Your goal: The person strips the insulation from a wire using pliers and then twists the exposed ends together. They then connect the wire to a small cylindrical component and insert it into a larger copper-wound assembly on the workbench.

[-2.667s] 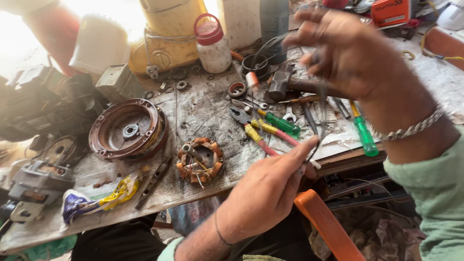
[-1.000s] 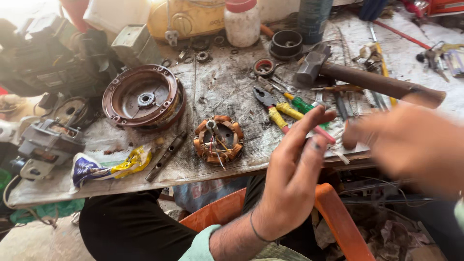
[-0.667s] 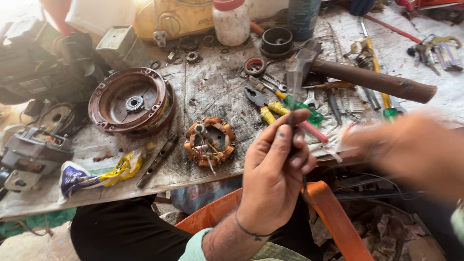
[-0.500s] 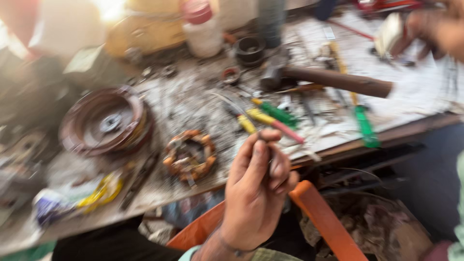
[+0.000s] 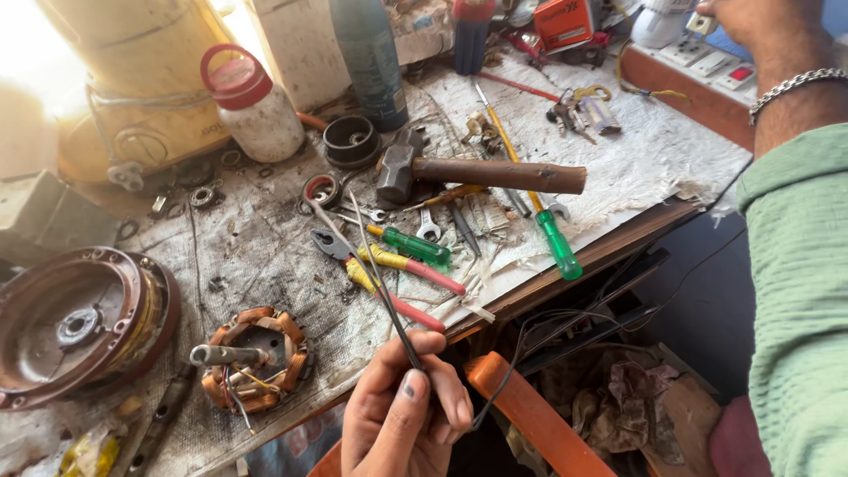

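Note:
My left hand point(image 5: 402, 415) is low in the middle of the view, in front of the bench edge, with its fingers pinched on a thin dark wire point(image 5: 380, 274) that rises up over the bench and also trails down to the right. My right hand point(image 5: 751, 22) is stretched to the far top right, over a white switch board point(image 5: 707, 57); what its fingers touch is cut off by the frame. A silver bracelet circles its wrist, above a green sleeve. A copper-wound stator coil point(image 5: 252, 358) lies on the bench just left of my left hand.
A rusty round rotor housing point(image 5: 75, 327) sits at the left. Pliers with yellow and red grips point(image 5: 380, 278), green-handled screwdrivers point(image 5: 556, 247), a hammer point(image 5: 486, 172), spanners, a red-lidded white jar point(image 5: 252, 102), a dark bottle and keys crowd the bench. An orange stool rail point(image 5: 530, 415) is below.
My right hand has gone from in front of me up to the switch board at the far right. My left hand has closed its fingers on the wire and dropped lower.

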The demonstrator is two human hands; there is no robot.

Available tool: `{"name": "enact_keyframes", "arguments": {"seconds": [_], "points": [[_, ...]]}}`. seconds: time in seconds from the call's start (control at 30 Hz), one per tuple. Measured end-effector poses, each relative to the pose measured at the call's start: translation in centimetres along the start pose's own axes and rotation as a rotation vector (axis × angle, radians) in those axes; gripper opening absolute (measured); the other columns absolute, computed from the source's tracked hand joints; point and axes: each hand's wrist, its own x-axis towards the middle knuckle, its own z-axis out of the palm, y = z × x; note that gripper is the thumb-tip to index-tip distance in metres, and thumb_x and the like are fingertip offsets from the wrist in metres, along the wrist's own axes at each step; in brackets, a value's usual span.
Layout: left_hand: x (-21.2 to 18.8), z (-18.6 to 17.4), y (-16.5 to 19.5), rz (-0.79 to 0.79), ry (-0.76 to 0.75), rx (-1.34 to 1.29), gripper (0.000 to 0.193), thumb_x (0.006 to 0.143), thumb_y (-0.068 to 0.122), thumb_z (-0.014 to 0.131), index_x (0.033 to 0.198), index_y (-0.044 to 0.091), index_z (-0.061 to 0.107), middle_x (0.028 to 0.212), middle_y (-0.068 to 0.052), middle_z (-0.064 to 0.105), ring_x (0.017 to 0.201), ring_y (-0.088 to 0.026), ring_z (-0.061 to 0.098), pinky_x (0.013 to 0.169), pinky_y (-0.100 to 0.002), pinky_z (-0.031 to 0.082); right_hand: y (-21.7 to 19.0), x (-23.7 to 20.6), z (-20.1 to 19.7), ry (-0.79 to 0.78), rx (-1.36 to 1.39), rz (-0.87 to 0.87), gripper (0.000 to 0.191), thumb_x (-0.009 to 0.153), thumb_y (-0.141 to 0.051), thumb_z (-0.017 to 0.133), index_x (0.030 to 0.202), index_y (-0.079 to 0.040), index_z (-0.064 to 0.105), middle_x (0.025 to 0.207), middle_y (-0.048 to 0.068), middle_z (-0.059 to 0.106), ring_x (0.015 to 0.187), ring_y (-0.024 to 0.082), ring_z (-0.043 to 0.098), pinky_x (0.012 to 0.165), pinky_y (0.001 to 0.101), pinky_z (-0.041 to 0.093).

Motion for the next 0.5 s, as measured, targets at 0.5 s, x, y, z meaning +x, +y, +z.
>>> {"name": "enact_keyframes", "arguments": {"seconds": [0.5], "points": [[0.1, -2.3, -0.4, 0.053, -0.021, 0.020, 0.033, 0.109, 0.009, 0.046, 0.133, -0.013, 0.053, 0.080, -0.021, 0.064, 0.071, -0.021, 0.059, 0.065, -0.033, 0.046, -0.4, -0.4, 1.1, -0.007, -0.057, -0.009, 0.046, 0.098, -0.043, 0.084, 0.116, -0.002, 0.073, 0.098, 0.022, 0.074, 0.083, 0.036, 0.070, 0.073, 0.0480, 0.055]]}}
